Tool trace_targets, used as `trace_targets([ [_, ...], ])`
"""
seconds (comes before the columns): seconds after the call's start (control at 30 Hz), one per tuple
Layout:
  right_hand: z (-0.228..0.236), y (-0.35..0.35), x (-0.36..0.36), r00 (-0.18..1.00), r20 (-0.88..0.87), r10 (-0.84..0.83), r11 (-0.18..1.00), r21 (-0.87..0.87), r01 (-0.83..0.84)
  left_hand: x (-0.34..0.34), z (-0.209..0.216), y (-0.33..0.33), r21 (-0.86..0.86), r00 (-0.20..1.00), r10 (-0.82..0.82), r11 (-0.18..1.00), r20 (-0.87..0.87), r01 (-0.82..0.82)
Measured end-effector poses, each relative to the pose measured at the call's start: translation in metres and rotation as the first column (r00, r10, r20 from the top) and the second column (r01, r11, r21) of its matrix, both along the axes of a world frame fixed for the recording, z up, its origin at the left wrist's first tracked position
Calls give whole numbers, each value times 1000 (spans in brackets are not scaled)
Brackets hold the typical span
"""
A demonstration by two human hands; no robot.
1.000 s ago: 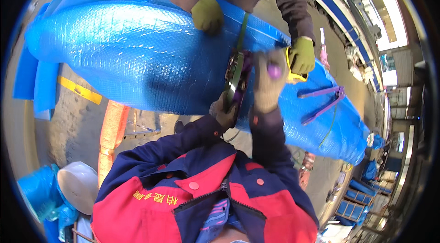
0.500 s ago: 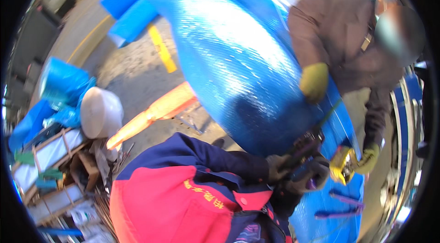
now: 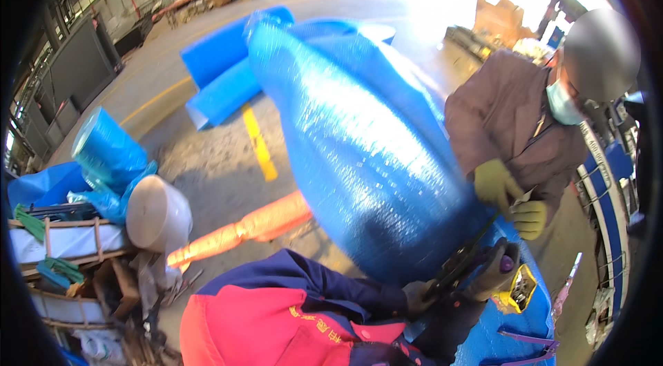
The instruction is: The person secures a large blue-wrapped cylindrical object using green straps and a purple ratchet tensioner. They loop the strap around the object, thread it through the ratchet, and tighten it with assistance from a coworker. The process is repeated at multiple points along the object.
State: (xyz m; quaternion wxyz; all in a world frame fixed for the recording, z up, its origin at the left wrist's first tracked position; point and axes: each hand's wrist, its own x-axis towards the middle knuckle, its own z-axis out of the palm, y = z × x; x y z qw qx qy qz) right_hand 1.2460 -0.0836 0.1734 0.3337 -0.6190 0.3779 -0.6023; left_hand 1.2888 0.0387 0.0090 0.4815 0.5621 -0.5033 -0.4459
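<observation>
A large bundle in shiny blue bubble wrap (image 3: 373, 179) lies before me. At its near end, my right hand (image 3: 492, 275) in a dark grey glove is closed around a purple-ended handle of a dark hand tool (image 3: 456, 266). My left hand (image 3: 418, 298), also gloved, closes at the tool's lower left; its fingers are partly hidden. A torn yellow packet (image 3: 516, 290) of small metal pieces lies right of my right hand. Below it is a purple long-handled tool (image 3: 528, 347). Across the bundle, a co-worker's yellow-green gloved hands (image 3: 514, 204) meet, handling something too small to name.
A crumpled orange wrapped piece (image 3: 255, 229) sticks out left of the bundle. Further left stand a white roll (image 3: 159, 213), a blue roll (image 3: 107, 145) and wooden-framed packages (image 3: 69, 242). Two blue rolls (image 3: 231, 90) lie beyond. A blue-and-white rack (image 3: 608, 193) runs along the right.
My view has tilted up, showing more floor and background. The co-worker's hands have come together; one was beside the yellow packet before. My hands stay on the dark tool.
</observation>
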Motion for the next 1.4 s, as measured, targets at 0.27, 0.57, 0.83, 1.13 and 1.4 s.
trace_targets([
  [0.27, -35, 88, -22, 997, -16, 70, 993, -99, -71, -2, -12, 6, -81, 1000, 10, 997, -27, -12],
  [0.57, -33, 70, -8, 995, 2, 101, 949, -301, -95, 17, 2, 0, -52, 987, -161, 986, 19, 162],
  [0.83, -31, 57, -13, 997, -55, 53, 976, -210, -63, 21, 27, 3, 67, 984, -162, 985, 72, 158],
  [1.13, -4, 25, -7, 996, -34, -81, 995, -66, 79, 21, 13, 0, 34, 988, -151, 988, -37, 152],
  [1.4, -34, 77, -21, 987, -119, -106, 993, -73, 98, 15, -17, -3, -99, 998, -60, 993, -20, 58],
])
